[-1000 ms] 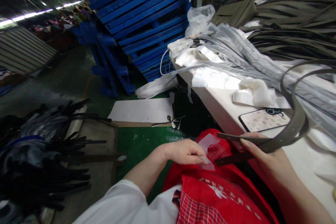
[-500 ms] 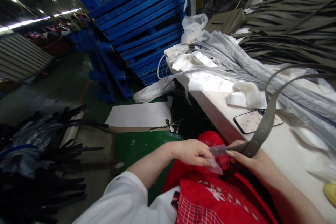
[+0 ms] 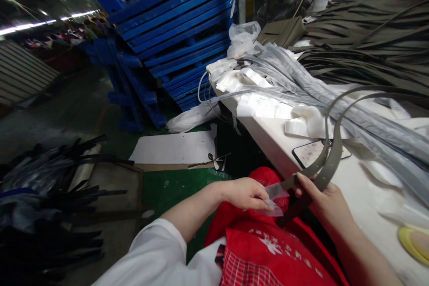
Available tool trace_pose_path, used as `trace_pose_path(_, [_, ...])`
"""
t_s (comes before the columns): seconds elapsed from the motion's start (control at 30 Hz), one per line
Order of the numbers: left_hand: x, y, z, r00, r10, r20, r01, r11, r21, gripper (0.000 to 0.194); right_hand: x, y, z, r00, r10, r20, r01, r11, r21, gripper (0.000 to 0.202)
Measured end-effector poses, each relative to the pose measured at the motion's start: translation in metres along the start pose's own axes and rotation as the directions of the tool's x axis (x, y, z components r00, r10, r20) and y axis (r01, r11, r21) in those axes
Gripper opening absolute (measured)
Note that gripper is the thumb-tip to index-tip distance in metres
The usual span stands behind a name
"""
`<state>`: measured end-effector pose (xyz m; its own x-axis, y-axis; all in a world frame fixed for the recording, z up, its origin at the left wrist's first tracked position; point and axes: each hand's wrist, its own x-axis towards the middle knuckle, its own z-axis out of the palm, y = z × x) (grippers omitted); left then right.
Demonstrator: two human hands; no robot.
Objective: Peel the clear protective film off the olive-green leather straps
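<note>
Over my lap, my left hand (image 3: 246, 194) is closed on a clear plastic sleeve (image 3: 273, 208). One end of an olive-grey belt (image 3: 335, 154) with punched holes reaches the sleeve's mouth; how far it goes in I cannot tell. My right hand (image 3: 326, 201) pinches the belt near that end. Two lengths of belt pass through this hand, one end hanging below it. From there they curve up over the table and off to the right.
On the white table (image 3: 264, 138) lie a phone (image 3: 306, 154), white strips (image 3: 303, 120), grey plastic-sleeved lengths (image 3: 301, 71) and a heap of olive straps (image 3: 362, 22). Blue pallets (image 3: 187, 35) stand behind. Black straps (image 3: 50, 214) rest on a cart at left. A yellow round object (image 3: 414, 241) sits at right.
Near my right hand, the two belt lengths now stand apart where they overlapped before. The loop has shifted left across the phone. My left hand keeps its hold on the sleeve.
</note>
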<state>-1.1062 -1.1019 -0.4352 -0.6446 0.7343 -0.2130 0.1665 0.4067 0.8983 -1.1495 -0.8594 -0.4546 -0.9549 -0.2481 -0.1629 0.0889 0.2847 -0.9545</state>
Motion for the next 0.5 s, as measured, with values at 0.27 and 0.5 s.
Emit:
trace_pose_path(0.27, [0.002,-0.002,-0.001,0.958,-0.254,0.135,0.248,0.967,0.060,0.026,0.001,0.000,0.004,0.999,-0.022,0.031,0.024,0.997,-0.080,0.047])
trace_pose_path(0.5, [0.009,0.005,-0.016,0.959,-0.214,0.185,0.234,0.968,-0.094,0.035,0.002,-0.014,-0.002,0.999,-0.027,0.028,0.029,0.997,-0.072,0.046])
